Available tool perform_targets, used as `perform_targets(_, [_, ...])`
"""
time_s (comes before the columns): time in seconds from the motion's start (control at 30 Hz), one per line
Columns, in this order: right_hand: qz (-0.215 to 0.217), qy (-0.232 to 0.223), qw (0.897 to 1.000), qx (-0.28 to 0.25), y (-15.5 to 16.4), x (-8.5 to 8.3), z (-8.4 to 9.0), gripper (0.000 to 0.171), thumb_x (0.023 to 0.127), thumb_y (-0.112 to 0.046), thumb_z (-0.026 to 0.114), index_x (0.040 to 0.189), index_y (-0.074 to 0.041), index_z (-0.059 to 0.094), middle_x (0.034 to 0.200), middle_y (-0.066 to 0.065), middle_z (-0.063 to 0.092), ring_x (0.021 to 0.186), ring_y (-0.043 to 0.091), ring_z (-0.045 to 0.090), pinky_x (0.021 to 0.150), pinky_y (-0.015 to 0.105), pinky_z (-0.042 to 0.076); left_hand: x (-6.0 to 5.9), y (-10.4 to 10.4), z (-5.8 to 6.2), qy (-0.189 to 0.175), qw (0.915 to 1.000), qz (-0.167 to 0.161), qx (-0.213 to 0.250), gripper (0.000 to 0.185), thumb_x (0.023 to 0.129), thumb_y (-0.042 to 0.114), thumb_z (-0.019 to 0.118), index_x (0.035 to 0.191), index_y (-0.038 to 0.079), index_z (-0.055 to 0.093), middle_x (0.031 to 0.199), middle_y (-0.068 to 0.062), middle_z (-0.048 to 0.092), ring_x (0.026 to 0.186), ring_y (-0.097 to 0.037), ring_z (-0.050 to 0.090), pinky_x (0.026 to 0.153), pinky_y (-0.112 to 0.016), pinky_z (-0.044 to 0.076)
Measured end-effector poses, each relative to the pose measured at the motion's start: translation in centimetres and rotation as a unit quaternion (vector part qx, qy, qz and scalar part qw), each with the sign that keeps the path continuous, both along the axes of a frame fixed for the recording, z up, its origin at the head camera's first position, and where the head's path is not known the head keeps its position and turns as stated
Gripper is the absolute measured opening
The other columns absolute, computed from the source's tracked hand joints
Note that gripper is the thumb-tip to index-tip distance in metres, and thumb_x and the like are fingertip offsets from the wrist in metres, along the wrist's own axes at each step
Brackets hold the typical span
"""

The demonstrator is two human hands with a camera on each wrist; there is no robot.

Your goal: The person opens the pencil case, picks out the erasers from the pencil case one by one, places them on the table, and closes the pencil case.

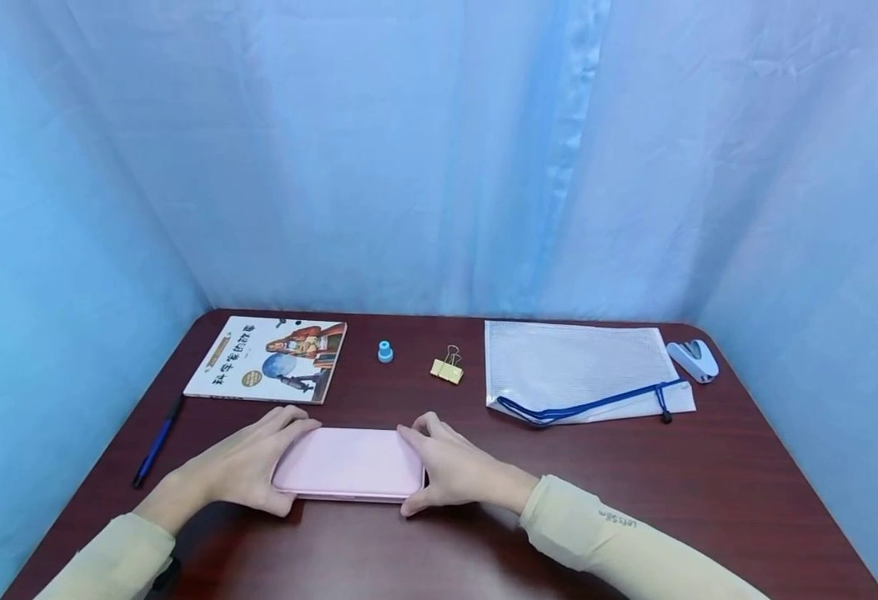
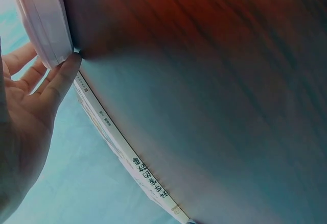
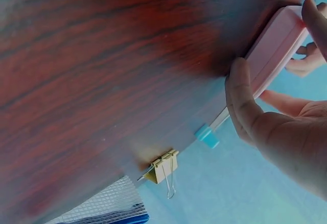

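Observation:
A flat pink case (image 1: 352, 462) with rounded corners lies lengthwise near the middle front of the table. My left hand (image 1: 251, 467) grips its left end, thumb at the near edge and fingers at the far corner. At the opposite end, my right hand (image 1: 454, 467) holds it in the same way. In the left wrist view, fingertips press against the end of the pink case (image 2: 48, 25). The right wrist view shows a seam along the side of the case (image 3: 276, 50), with fingers wrapped about its end.
An illustrated book (image 1: 266, 358) lies at the back left, a blue pen (image 1: 157, 446) beside it. Behind the case stand a small light-blue piece (image 1: 385, 352) and a yellow binder clip (image 1: 447, 370). Rightward are a mesh zip pouch (image 1: 577, 358) and a white-and-blue gadget (image 1: 694, 360). Curtains (image 1: 378, 150) surround the table.

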State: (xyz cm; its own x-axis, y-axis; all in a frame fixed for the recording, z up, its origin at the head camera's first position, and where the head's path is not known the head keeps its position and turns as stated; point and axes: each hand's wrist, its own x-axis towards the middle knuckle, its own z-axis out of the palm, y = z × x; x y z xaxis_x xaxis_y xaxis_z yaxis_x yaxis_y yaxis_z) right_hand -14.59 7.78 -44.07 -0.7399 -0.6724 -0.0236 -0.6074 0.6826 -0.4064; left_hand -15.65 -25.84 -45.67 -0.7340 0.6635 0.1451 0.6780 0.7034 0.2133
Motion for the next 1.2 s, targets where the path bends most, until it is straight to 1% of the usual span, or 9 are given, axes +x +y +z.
perform_targets(0.13, [-0.003,0.009,1.000,0.021,-0.3,0.1,-0.1,0.101,0.070,-0.048,0.092,0.148,0.000,0.049,0.126,0.010,0.050,0.108,0.020,0.055,0.096,0.030,0.050,0.1,-0.1,0.0,0.005,1.0000,0.002,-0.005,0.096,0.054,0.048,0.087,0.137,0.011,0.057,0.129,0.006,0.049,0.113,-0.008,0.046,0.089,-0.030,0.052])
perform_targets(0.27, [-0.002,0.026,0.999,0.034,-0.4,0.0,-0.2,0.097,0.071,-0.047,0.091,0.147,-0.001,0.051,0.121,0.008,0.052,0.099,0.017,0.058,0.087,0.028,0.053,0.0,0.0,0.0,0.010,0.9999,0.001,-0.010,0.096,0.052,0.047,0.088,0.135,0.009,0.059,0.126,0.005,0.051,0.110,-0.009,0.048,0.087,-0.031,0.053])
perform_targets(0.47, [0.003,0.085,0.996,0.039,-0.5,-0.1,-0.9,0.088,0.064,-0.046,0.088,0.137,-0.007,0.057,0.108,0.004,0.051,0.083,0.013,0.056,0.069,0.024,0.054,0.1,0.1,-0.1,0.026,0.9996,-0.002,-0.010,0.096,0.050,0.047,0.088,0.134,0.007,0.062,0.125,0.002,0.054,0.109,-0.011,0.051,0.086,-0.033,0.055])
perform_targets(0.6, [0.008,0.115,0.993,0.040,-0.6,-0.2,-1.2,0.084,0.059,-0.047,0.088,0.129,-0.009,0.059,0.101,0.002,0.049,0.076,0.011,0.052,0.063,0.023,0.052,0.2,0.2,0.0,0.043,0.9989,-0.006,-0.016,0.097,0.048,0.048,0.087,0.132,0.006,0.063,0.124,-0.001,0.057,0.109,-0.014,0.054,0.087,-0.035,0.056])
perform_targets(0.67, [0.010,0.124,0.991,0.046,-0.7,-0.2,-1.2,0.084,0.058,-0.048,0.088,0.126,-0.009,0.060,0.098,0.001,0.048,0.074,0.011,0.050,0.061,0.024,0.051,0.3,0.3,0.2,0.052,0.9983,-0.008,-0.026,0.096,0.049,0.050,0.087,0.131,0.005,0.064,0.123,-0.004,0.059,0.110,-0.017,0.056,0.088,-0.038,0.057])
perform_targets(0.83, [0.011,0.130,0.990,0.055,-0.8,-0.2,-0.9,0.085,0.057,-0.052,0.089,0.123,-0.007,0.060,0.097,0.001,0.048,0.071,0.012,0.051,0.060,0.028,0.053,0.2,0.7,0.7,0.054,0.9974,-0.007,-0.048,0.090,0.055,0.050,0.086,0.130,0.004,0.065,0.123,-0.007,0.062,0.110,-0.020,0.057,0.089,-0.040,0.057])
perform_targets(0.93, [0.010,0.128,0.990,0.052,-0.7,-0.4,-0.8,0.085,0.058,-0.050,0.089,0.125,-0.006,0.060,0.100,0.003,0.050,0.072,0.013,0.053,0.061,0.029,0.054,0.2,0.7,0.9,0.036,0.9981,0.001,-0.050,0.090,0.059,0.051,0.086,0.133,0.005,0.064,0.124,-0.005,0.060,0.110,-0.017,0.055,0.089,-0.037,0.057])
perform_targets(1.07, [0.008,0.121,0.992,0.042,-0.6,-0.5,-0.7,0.085,0.059,-0.046,0.089,0.127,-0.005,0.060,0.103,0.003,0.052,0.076,0.013,0.054,0.064,0.028,0.055,0.2,0.4,0.7,0.017,0.9990,0.017,-0.037,0.092,0.060,0.054,0.088,0.133,0.005,0.063,0.125,-0.001,0.057,0.110,-0.014,0.054,0.090,-0.036,0.056])
perform_targets(1.2, [0.007,0.111,0.993,0.030,-0.4,-0.5,-0.8,0.084,0.060,-0.044,0.089,0.128,-0.005,0.060,0.102,0.003,0.051,0.076,0.013,0.053,0.064,0.026,0.054,0.1,0.3,0.2,0.028,0.9993,0.021,-0.014,0.091,0.055,0.054,0.089,0.130,0.008,0.064,0.123,0.002,0.058,0.109,-0.012,0.054,0.089,-0.034,0.056])
